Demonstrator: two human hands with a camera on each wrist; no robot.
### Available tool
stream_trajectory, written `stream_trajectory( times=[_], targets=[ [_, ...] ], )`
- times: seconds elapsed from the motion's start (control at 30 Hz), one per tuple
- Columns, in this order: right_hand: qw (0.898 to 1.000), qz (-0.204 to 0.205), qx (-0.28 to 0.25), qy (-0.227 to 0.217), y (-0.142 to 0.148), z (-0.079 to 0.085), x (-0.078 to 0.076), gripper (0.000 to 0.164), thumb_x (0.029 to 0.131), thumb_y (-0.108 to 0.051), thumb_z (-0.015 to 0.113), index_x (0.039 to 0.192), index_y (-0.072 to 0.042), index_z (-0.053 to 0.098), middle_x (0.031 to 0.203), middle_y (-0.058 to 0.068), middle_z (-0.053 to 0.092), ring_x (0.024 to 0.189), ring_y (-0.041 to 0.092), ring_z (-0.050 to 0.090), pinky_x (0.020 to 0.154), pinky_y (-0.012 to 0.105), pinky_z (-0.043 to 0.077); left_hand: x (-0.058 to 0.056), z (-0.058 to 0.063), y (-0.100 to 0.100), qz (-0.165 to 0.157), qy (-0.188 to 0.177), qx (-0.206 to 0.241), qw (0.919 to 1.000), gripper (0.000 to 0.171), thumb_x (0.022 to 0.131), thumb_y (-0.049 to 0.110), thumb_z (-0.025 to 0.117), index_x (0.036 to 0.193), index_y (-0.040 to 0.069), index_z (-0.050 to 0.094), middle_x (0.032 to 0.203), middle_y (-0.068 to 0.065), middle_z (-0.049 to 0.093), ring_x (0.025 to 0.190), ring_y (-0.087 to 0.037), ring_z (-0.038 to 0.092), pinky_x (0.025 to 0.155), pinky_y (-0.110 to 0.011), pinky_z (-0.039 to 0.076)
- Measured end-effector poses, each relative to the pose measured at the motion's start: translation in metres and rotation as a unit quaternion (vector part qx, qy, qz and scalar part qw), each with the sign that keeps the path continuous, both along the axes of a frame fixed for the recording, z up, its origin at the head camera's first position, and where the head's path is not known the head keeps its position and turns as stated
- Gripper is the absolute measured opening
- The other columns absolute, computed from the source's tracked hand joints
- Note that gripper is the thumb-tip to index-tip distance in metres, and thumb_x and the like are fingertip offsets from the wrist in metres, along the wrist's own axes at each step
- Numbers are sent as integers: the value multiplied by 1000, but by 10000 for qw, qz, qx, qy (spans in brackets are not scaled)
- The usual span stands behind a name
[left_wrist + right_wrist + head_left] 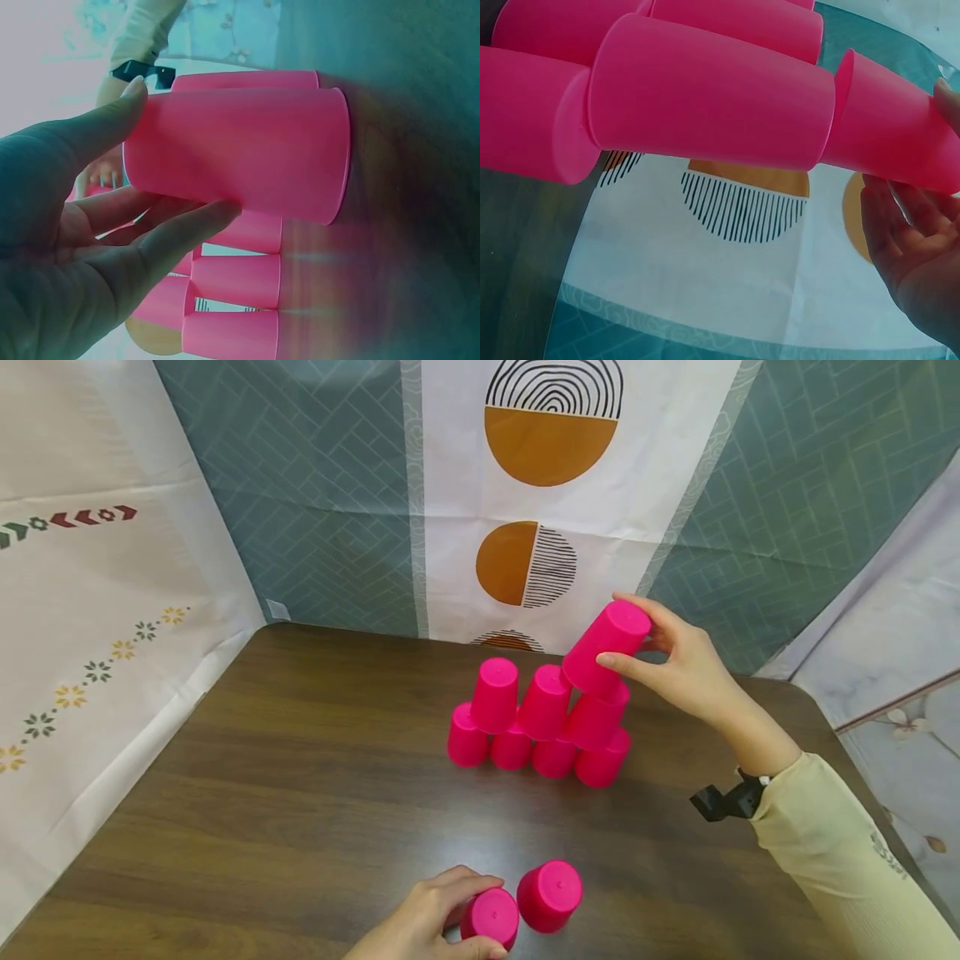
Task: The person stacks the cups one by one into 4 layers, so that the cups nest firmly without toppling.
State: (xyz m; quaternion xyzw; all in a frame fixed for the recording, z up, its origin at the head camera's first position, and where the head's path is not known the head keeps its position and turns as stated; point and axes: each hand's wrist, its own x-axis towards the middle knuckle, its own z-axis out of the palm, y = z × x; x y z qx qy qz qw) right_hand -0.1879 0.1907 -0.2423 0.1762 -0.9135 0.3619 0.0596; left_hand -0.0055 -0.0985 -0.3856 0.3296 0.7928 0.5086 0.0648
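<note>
Upside-down pink plastic cups are stacked in two rows at the back right of the table. My right hand (678,664) grips a tilted pink cup (606,643) between thumb and fingers, above the right end of the upper row. In the right wrist view the held cup (900,127) has its rim at the base of an upper-row cup (712,94). Near the front edge, my left hand (435,914) holds another pink cup (491,918) with thumb and fingers around it. Just right of it stands one more inverted cup (550,896).
The brown wooden table (300,760) spreads to the left of the stack. Behind it hangs a patterned curtain (465,485), with a white cloth (90,635) on the left and a light marbled cloth (900,602) on the right.
</note>
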Motion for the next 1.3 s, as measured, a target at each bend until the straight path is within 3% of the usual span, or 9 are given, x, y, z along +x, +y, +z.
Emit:
stream_trajectory(
  times=[0.17, 0.37, 0.5, 0.7, 0.87, 1.03, 1.17, 1.3],
  targets=[
    [9999, 57, 87, -32, -1, -2, -1, 68, 80, -32, 74, 139, -33, 41, 120, 3, 60, 100, 26, 62, 74, 29, 50, 0, 1, 0, -12, -300, 64, 9995, 43, 84, 35, 69, 116, 7, 61, 100, 4, 60, 86, 2, 52, 67, -18, 51],
    [9997, 227, -49, -41, -4, -7, -2, 66, 80, -30, 74, 138, -29, 43, 118, 3, 61, 98, 25, 62, 72, 18, 50, -1, 3, -1, -39, -374, -15, 9993, 46, 84, 35, 69, 118, 5, 61, 102, 2, 60, 88, 2, 52, 68, -18, 51],
    [9996, 253, -141, -44, -6, -10, -3, 64, 80, -30, 74, 137, -27, 45, 117, 3, 61, 98, 24, 62, 72, 17, 50, 0, 2, -2, -36, -339, -120, 9993, 50, 84, 35, 69, 121, 3, 58, 106, 1, 61, 91, 0, 53, 71, -19, 51],
    [9995, 272, -156, -80, -7, -12, -3, 63, 80, -30, 74, 136, -25, 45, 117, 3, 61, 96, 23, 62, 74, 22, 52, 2, -2, -1, -77, -949, 243, 9952, 49, 84, 33, 69, 122, 8, 51, 103, 6, 62, 88, 2, 57, 75, -21, 52],
    [9995, 241, -171, -59, -6, -11, -4, 62, 80, -29, 74, 136, -25, 45, 118, 2, 60, 98, 24, 61, 74, 19, 51, 4, -5, 2, -57, -727, 484, 9962, 38, 87, 26, 67, 120, 15, 51, 102, 6, 61, 88, -1, 59, 76, -21, 52],
    [9994, 265, -183, -118, -6, -11, -4, 63, 81, -29, 73, 137, -27, 43, 121, 2, 58, 102, 24, 60, 77, 19, 50, 4, -4, 4, 2, -519, 618, 9967, 38, 84, 18, 71, 117, 15, 53, 102, 4, 61, 88, -2, 61, 75, -21, 53],
    [9993, 302, -161, -123, -6, -11, -4, 64, 82, -29, 72, 138, -27, 42, 122, 2, 57, 104, 25, 59, 82, 31, 52, 4, -4, 6, 207, -213, 273, 9992, 39, 81, 17, 73, 115, 16, 54, 102, 6, 60, 90, -2, 59, 73, -19, 52],
    [9988, 363, -216, -235, -7, -12, -3, 70, 82, -30, 72, 141, -30, 36, 126, 3, 54, 109, 27, 56, 88, 45, 50, 3, -2, 5, 199, -388, 81, 9990, 41, 81, 20, 72, 117, 18, 52, 105, 6, 60, 92, -2, 58, 74, -19, 52]
  ],
)
